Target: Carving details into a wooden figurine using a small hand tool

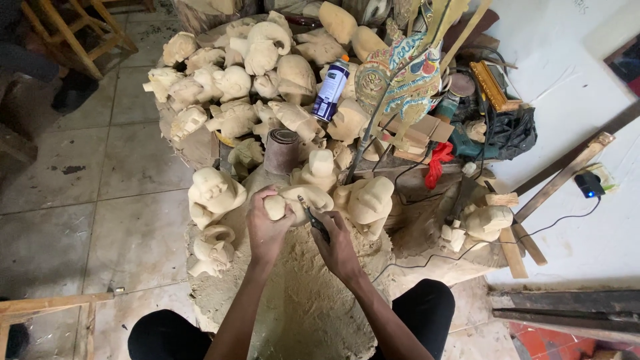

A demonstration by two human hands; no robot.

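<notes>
A big pile of carvings (pixel 233 87) fills the space in front of me, on top of a stump (pixel 300 293) covered in sawdust. My left hand (pixel 267 227) grips 1 pale wood head (pixel 297 200), pressed down on the stump. My right hand (pixel 337 247) is closed around a small knife (pixel 312 219), tip on the wood. If the knife slips, it could cut my left thumb, because it sits so close.

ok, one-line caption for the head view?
Left hand grips a wooden carving; right hand works it with a knife.
</notes>
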